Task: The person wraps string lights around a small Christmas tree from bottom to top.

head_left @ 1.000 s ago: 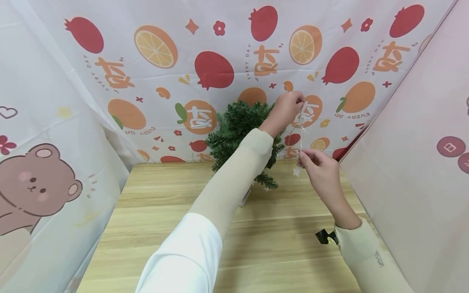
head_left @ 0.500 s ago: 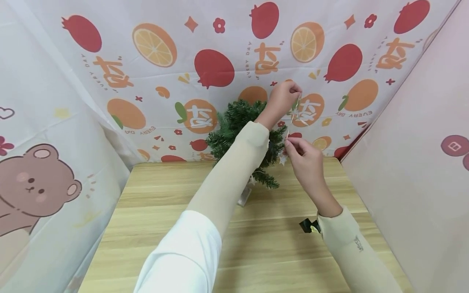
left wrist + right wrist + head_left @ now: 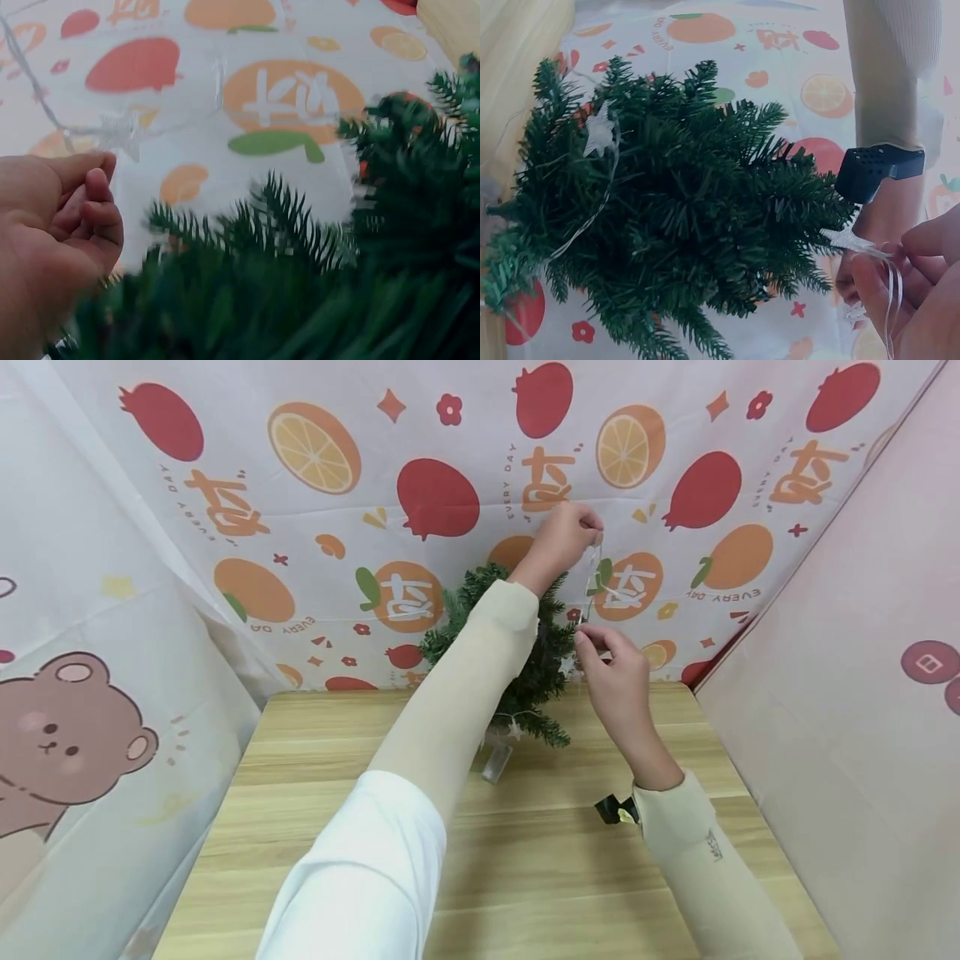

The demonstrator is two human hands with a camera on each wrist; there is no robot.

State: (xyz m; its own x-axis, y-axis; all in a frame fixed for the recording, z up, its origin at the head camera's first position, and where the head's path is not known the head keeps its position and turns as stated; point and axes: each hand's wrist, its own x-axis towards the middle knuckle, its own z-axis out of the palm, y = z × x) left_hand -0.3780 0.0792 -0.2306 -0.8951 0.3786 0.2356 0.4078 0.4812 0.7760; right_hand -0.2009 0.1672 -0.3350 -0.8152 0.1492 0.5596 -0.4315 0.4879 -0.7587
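The head view shows one left hand (image 3: 561, 539), one right hand (image 3: 618, 677), one green tree (image 3: 536, 693), one tabletop (image 3: 330, 752) and one printed bear (image 3: 75, 739); at least two clear stars (image 3: 847, 240) show in the right wrist view; the strands (image 3: 36, 85) are too fine to count.

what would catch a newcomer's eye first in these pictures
Probably the backdrop, a white cloth behind the table covered in big red and orange fruit prints. Against it, the dark green artificial tree stands toward the table's far side, with the left hand and right hand at its right in the head view, pinching a clear star string. A large brown bear print stands out at that view's left edge.
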